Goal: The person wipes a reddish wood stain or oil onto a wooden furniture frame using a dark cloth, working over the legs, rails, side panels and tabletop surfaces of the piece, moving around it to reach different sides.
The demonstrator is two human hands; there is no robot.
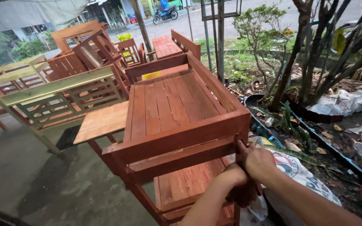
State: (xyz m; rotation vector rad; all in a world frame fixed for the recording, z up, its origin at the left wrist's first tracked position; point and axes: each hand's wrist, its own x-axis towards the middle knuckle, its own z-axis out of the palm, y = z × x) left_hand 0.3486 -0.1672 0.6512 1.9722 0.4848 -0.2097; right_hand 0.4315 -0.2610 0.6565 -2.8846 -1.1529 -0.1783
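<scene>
Bench: one reddish-brown stained wooden bench [170, 113], turned on its side at centre, slats facing up.
Right hand: right hand [257, 161] closed around the bench's near corner post, index finger pointing up along it.
Left hand: left hand [236, 180] below it, fist curled on the same post; what it grips is hidden.
Other furniture: one unpainted pale bench frame [55, 98] to the left; several more stained pieces stacked behind, count unclear.
Ground: one printed white sack [302, 173] under the forearms.
Background: one parked motorbike [165, 13] on the road.
</scene>
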